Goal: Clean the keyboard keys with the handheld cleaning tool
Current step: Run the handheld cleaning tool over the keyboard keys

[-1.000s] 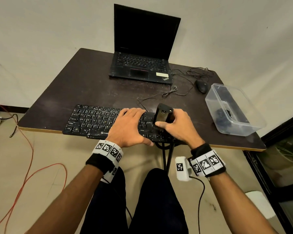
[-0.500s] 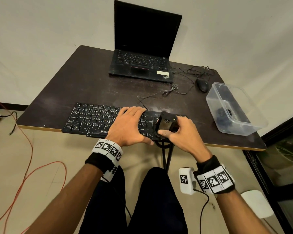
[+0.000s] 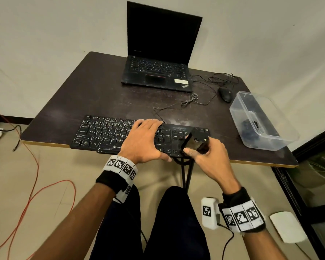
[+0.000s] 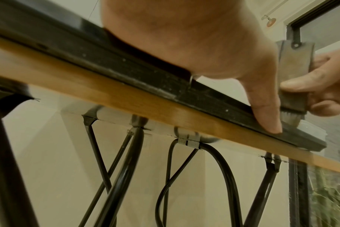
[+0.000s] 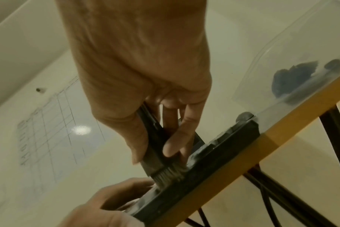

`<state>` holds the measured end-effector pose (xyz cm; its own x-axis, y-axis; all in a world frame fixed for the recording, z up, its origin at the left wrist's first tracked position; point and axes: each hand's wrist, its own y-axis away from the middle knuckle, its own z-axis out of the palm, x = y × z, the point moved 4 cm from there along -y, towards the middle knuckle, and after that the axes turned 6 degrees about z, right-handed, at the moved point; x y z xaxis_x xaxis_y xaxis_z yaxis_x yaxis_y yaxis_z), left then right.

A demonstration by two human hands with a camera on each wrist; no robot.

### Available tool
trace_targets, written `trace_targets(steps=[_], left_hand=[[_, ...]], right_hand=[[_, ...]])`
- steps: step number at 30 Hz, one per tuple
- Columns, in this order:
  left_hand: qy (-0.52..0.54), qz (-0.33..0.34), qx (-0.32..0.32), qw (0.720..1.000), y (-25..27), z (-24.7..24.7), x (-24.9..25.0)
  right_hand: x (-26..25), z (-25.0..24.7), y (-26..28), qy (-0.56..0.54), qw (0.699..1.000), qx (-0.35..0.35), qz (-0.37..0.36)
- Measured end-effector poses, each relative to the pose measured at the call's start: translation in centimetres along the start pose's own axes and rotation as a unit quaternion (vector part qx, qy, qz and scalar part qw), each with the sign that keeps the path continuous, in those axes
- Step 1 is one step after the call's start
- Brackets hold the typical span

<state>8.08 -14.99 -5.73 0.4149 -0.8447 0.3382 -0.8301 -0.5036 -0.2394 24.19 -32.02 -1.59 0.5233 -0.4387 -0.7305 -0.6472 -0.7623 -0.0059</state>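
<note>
A black keyboard (image 3: 105, 133) with white-lettered keys lies along the near edge of the dark table (image 3: 94, 94). My left hand (image 3: 142, 139) lies flat on its middle keys, fingers straight, thumb (image 4: 266, 113) on the front edge. My right hand (image 3: 208, 152) grips a black brush (image 3: 194, 142) over the keyboard's right end. In the right wrist view the brush (image 5: 157, 147) is tilted and its grey bristles (image 5: 168, 174) touch the keyboard (image 5: 200, 173) near its front edge. The left wrist view shows the brush (image 4: 293, 79) upright beside my left thumb.
An open black laptop (image 3: 158, 70) stands at the back of the table. A black mouse (image 3: 225, 93) and its tangled cable lie right of it. A clear plastic tub (image 3: 259, 121) with dark items sits at the right edge. Red cable trails on the floor at left.
My right hand has drawn the brush rightward and toward the keyboard's front edge, tilting it over. The left hand has stayed pressed on the keys.
</note>
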Motion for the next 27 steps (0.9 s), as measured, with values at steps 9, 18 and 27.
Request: trace_targets(steps=[9, 18, 27], left_hand=[[-0.001, 0.003, 0.002, 1.0, -0.1, -0.1, 0.0], [0.001, 0.002, 0.0, 1.0, 0.0, -0.1, 0.0], [0.005, 0.003, 0.003, 1.0, 0.1, -0.1, 0.1]], right_hand=[[0.0, 0.4, 1.5, 0.006, 0.999, 0.033, 0.003], [1.0, 0.6, 2.3, -0.04, 0.998, 0.052, 0.014], [1.7, 0.2, 2.4, -0.043, 0.994, 0.096, 0.014]])
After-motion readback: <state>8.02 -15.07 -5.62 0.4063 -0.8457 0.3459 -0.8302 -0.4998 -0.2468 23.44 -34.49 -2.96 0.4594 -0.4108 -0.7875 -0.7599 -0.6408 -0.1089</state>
